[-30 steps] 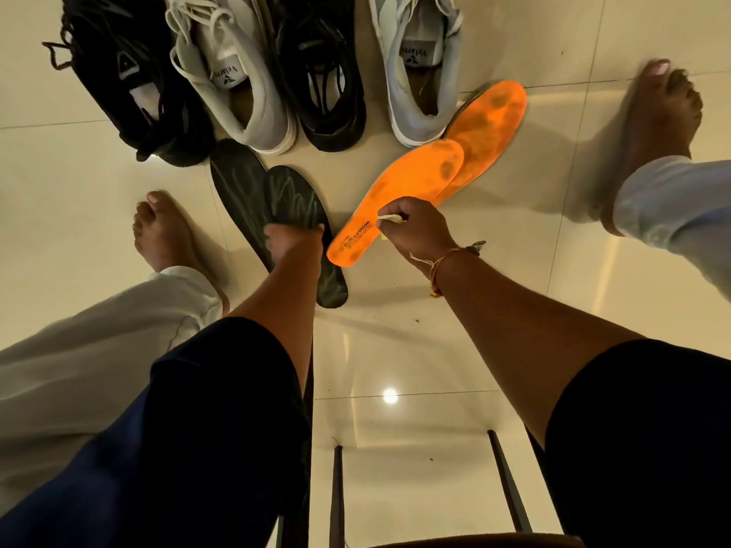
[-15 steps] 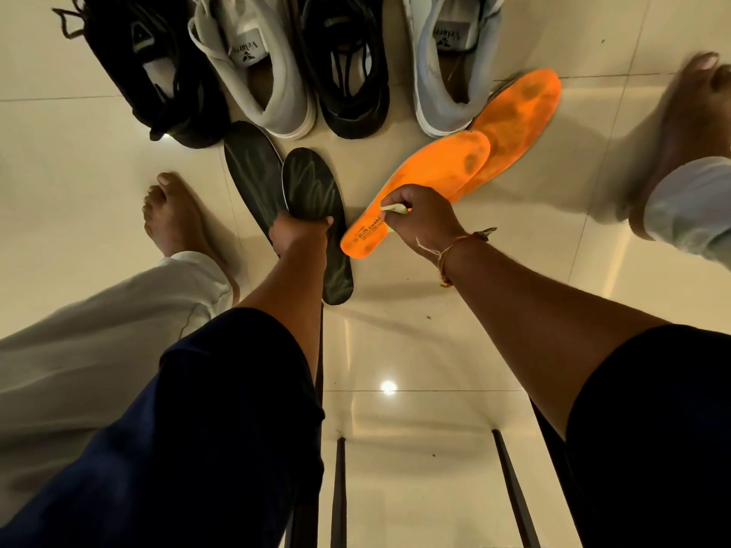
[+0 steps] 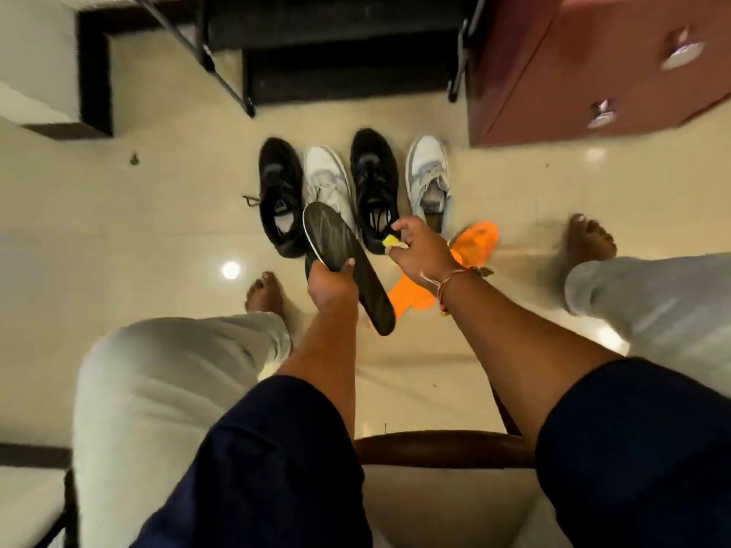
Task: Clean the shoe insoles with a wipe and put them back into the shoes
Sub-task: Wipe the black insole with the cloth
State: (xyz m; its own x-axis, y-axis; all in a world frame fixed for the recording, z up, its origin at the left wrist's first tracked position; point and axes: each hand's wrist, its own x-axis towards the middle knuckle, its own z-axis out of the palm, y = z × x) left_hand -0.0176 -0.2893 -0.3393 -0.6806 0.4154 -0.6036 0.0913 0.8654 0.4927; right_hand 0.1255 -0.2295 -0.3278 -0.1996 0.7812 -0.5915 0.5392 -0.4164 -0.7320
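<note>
Head: left hand (image 3: 330, 284) around insole (image 3: 339, 247)

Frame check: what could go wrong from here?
1. The left hand grips the black insole by one edge near its middle; wiping pressure may bend it or twist it loose.
2. The right hand pinches only a small wipe at its fingertips; it could slip out.
3. The orange insoles lie on the floor below the right hand; a dropped insole may land on them.
</note>
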